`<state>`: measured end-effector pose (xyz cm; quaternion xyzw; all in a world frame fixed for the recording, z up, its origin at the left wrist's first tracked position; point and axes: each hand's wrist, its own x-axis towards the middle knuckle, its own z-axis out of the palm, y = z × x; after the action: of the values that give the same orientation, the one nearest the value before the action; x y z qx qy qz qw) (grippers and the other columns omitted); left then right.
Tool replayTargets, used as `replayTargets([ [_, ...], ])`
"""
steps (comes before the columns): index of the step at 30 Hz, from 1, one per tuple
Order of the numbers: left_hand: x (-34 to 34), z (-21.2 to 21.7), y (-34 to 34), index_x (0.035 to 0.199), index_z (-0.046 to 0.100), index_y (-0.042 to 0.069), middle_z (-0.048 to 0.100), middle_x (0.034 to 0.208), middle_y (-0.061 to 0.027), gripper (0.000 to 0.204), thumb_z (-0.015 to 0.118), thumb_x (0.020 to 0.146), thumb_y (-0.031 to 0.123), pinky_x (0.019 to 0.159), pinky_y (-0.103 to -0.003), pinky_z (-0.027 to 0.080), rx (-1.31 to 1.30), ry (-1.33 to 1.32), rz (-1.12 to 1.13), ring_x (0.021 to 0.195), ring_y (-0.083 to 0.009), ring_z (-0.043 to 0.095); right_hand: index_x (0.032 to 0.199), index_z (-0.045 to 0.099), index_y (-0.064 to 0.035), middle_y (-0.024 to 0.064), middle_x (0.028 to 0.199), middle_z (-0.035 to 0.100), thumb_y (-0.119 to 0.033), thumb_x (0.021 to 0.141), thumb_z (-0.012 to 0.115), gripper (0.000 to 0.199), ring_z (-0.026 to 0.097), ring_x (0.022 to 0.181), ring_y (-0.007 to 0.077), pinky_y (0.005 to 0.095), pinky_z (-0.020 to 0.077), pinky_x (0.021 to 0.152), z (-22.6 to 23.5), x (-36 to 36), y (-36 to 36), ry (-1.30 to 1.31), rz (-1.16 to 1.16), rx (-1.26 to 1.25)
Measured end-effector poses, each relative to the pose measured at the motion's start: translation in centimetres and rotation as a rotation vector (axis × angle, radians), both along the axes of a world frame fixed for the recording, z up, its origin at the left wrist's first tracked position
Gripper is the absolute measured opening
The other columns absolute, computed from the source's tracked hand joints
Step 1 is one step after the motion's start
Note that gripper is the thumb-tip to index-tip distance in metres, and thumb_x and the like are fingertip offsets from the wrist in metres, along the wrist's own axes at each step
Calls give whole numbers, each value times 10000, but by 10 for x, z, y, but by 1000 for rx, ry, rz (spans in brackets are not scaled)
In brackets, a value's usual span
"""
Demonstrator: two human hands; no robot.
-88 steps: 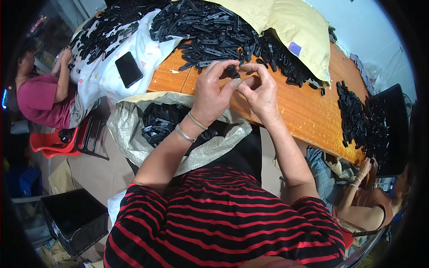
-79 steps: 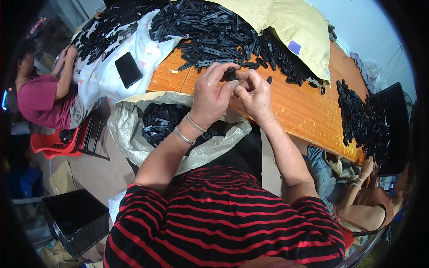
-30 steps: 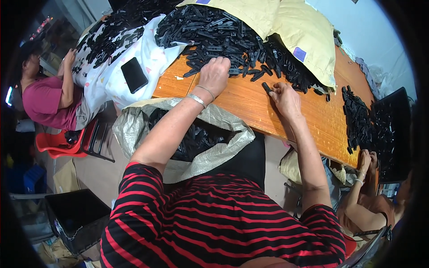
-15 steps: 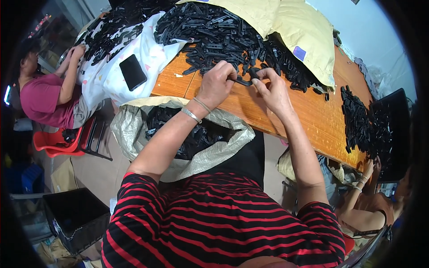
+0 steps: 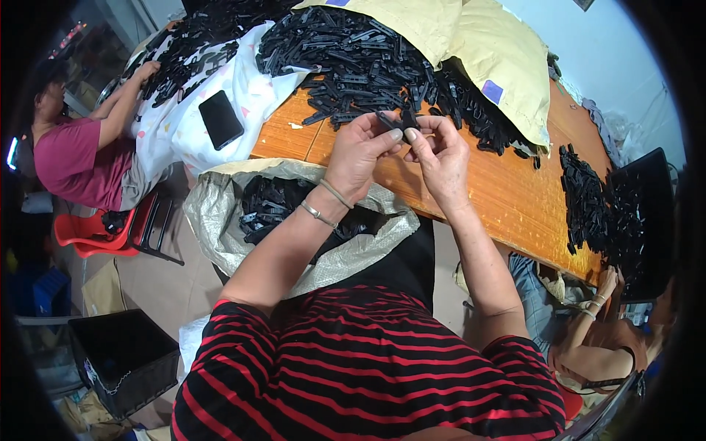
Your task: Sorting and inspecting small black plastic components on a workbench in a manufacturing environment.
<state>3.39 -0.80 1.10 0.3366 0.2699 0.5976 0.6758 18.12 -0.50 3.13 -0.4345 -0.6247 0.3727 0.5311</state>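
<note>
Now together: left hand (image 5: pixel 357 153) and right hand (image 5: pixel 444 160) meet above the worktop (image 5: pixel 507 206)

As the head view shows, the left hand pinches a slim black plastic clip piece (image 5: pixel 385 120) between thumb and fingers. The right hand grips another dark piece (image 5: pixel 409 118), thumb tips nearly meeting; whether the 2 pieces are joined, I cannot tell. About 0.5 s ago the fingertips stood apart; they have since closed in, so both hands now seem busy at 1 spot, just inside the worktop's near edge. Beyond them, toward the far edge, lies a heap of black clip pieces (image 5: pixel 338 62), partly under a pale yellow bag (image 5: pixel 489 51). An open woven sack (image 5: pixel 213 220) holding more black pieces sits below the near edge.
</note>
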Motion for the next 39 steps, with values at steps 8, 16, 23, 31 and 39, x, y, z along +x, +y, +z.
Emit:
replayTargets([
  [8,-3,3,-1,1149,606,39,642,986,-11,281,646,871,27,750,-192,504,129,184,131,832,-62,603,984,635,7,26,834,622,-40,845,685,155,556,575,42,209,455,497,6,4,0,-342,-26,156],
  [16,-3,3,-2,1198,568,-8,639,1055,-53,328,624,875,4,853,-229,498,245,329,197,952,-89,598,936,641,-2,23,806,597,11,810,701,140,543,582,44,203,436,514,4,3,0,-356,-16,189],
  [23,3,16,-18,1265,507,-10,622,1137,-96,432,645,856,-8,911,-259,486,385,425,272,1028,-124,602,881,623,-19,72,816,579,1,739,735,182,559,528,110,243,445,478,2,-3,-3,-355,-75,366],
  [31,1,19,-24,1248,532,11,644,1092,-107,433,639,829,-9,883,-292,491,564,835,456,991,-172,626,1038,574,6,38,945,597,-32,775,746,316,589,715,86,222,512,649,6,-4,-3,-203,57,135],
  [39,6,19,-28,1195,563,20,622,1031,-155,423,650,781,20,835,-376,487,656,865,538,963,-313,606,1084,553,17,20,899,600,-35,774,748,369,570,768,55,220,512,693,2,-3,-4,-149,123,-28],
])
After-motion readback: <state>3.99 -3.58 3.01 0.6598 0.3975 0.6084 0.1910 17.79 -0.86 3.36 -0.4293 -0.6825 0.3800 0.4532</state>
